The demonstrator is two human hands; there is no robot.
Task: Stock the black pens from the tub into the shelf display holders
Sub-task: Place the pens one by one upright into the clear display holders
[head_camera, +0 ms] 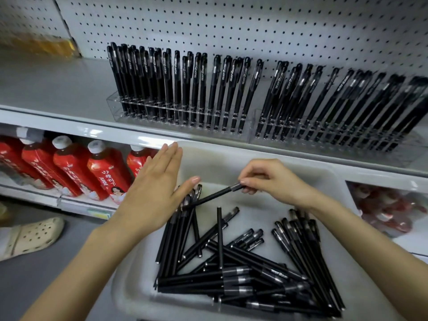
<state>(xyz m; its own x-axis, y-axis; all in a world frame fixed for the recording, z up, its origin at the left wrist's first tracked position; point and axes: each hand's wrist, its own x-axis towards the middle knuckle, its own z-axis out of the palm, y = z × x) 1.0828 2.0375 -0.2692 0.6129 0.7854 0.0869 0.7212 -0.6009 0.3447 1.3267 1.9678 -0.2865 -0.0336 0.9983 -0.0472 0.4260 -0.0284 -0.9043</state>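
A grey plastic tub (pixel 261 158) sits below the shelf edge with several loose black pens (pixel 240 269) heaped in it. My right hand (pixel 271 179) pinches one black pen (pixel 215 195) by its cap end, lifted slantwise over the tub. My left hand (pixel 155 184) hovers flat with straight fingers over the tub's left rim, holding nothing. On the shelf stand two clear display holders, the left holder (pixel 180 117) and the right holder (pixel 324 135), both filled with upright black pens.
White pegboard (pixel 254 26) backs the shelf. The grey shelf surface (pixel 58 84) lies left of the holders. Red bottles (pixel 76 167) fill the lower shelf at left, red packets (pixel 384 209) at right. A beige clog (pixel 30 237) rests on the floor.
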